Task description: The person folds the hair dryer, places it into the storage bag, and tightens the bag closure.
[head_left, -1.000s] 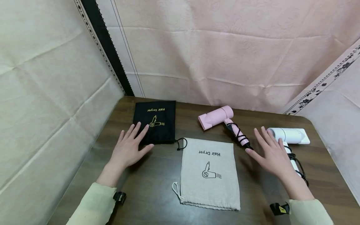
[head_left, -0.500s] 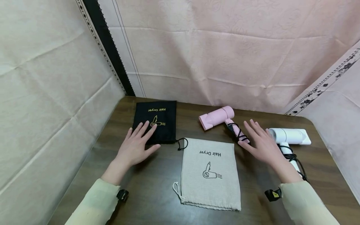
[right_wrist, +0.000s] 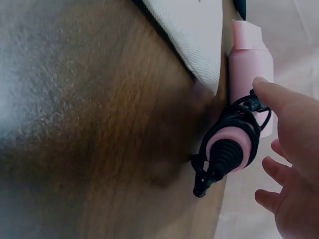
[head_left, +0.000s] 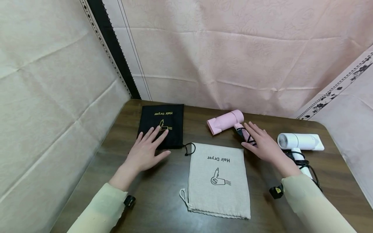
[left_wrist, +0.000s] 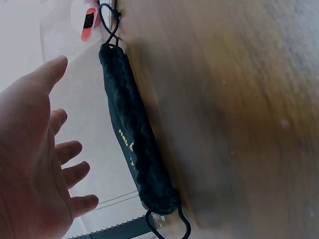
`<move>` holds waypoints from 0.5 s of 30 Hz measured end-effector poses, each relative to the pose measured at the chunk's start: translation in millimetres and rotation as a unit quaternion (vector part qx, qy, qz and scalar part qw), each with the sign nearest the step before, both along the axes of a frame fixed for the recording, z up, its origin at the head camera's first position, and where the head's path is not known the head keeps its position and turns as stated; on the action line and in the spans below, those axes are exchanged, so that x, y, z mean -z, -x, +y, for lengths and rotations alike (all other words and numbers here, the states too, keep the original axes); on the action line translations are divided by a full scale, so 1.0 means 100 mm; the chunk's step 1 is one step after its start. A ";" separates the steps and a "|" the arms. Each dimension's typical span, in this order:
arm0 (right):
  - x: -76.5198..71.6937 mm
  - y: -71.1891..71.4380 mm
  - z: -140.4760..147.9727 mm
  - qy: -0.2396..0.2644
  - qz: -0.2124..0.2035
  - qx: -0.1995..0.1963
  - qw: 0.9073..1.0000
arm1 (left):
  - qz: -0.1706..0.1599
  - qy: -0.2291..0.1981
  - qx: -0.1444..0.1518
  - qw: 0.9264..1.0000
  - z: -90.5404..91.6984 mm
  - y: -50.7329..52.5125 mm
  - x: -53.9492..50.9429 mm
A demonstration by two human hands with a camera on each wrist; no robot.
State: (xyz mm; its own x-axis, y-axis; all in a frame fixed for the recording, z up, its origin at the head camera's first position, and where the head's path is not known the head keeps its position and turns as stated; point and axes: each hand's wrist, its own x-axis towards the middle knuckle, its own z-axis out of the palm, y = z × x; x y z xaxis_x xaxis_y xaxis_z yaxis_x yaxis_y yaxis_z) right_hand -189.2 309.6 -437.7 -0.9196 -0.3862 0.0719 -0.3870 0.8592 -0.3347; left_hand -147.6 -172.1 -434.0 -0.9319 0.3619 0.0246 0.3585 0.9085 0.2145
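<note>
My left hand (head_left: 145, 153) hovers with spread fingers over the lower part of a black drawstring bag (head_left: 160, 111), printed "Hair Dryer" in yellow. In the left wrist view a gap shows between the fingers and the bag (left_wrist: 132, 129). Above the cord-wrapped handle of a pink hair dryer (head_left: 225, 121) is my right hand (head_left: 263, 147), its fingers loosely extended. The right wrist view shows that hand beside the handle with its black cord (right_wrist: 234, 124); whether the thumb touches the cord I cannot tell. Neither hand holds anything.
Between the hands lies a pale drawstring bag (head_left: 218, 194), also printed "Hair Dryer". A white hair dryer (head_left: 303, 141) with a black cord rests at the right. Cloth walls rise behind the wooden table (head_left: 163, 200) and at its sides.
My right hand has moved left and forward, from near the white hair dryer to over the pink one's handle. The left hand has shifted slightly right over the black bag.
</note>
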 end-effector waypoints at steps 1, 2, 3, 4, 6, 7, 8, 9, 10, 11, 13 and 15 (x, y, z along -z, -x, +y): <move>0.01 0.02 0.00 0.000 -0.003 -0.002 1.000 | -0.001 0.001 0.001 1.000 0.01 0.00 0.00; 0.03 0.04 0.01 -0.001 -0.006 -0.005 1.000 | -0.001 0.002 0.003 1.000 0.02 0.00 0.00; 0.04 0.05 0.00 -0.002 -0.009 -0.006 1.000 | 0.000 0.002 0.005 1.000 0.02 0.00 0.00; 0.04 0.06 0.00 -0.004 -0.012 -0.006 1.000 | 0.001 0.002 0.007 1.000 0.03 0.00 0.00; 0.06 0.08 0.00 -0.006 -0.020 -0.009 1.000 | -0.003 0.004 0.007 1.000 0.04 0.00 0.00; 0.07 0.09 0.00 -0.008 -0.025 -0.009 1.000 | -0.002 0.005 0.008 1.000 0.05 0.00 0.00; 0.08 0.09 0.00 -0.009 -0.027 -0.008 1.000 | -0.001 0.005 0.009 1.000 0.05 0.00 0.00; 0.09 0.10 -0.01 -0.010 -0.027 -0.008 1.000 | -0.001 0.005 0.009 1.000 0.05 0.00 0.00; 0.09 0.10 -0.01 -0.011 -0.026 -0.009 1.000 | -0.001 0.006 0.009 1.000 0.05 0.00 0.00; 0.10 0.10 -0.01 -0.012 -0.024 -0.009 1.000 | -0.001 0.007 0.009 1.000 0.05 0.00 0.01; 0.11 0.10 -0.02 -0.014 -0.016 -0.011 1.000 | 0.001 0.007 0.010 1.000 0.05 0.00 0.01; 0.12 0.10 -0.03 -0.015 -0.009 -0.013 1.000 | 0.000 0.007 0.010 1.000 0.05 0.00 0.02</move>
State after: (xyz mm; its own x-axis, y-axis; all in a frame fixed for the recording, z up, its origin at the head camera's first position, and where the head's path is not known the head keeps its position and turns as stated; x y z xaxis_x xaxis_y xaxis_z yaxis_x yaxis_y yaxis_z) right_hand -199.3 306.8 -449.9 -0.9104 -0.4116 0.0426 -0.4031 0.8588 -0.3161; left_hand -147.2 -167.1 -435.9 -0.9245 0.3806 0.0200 0.3766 0.9043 0.2011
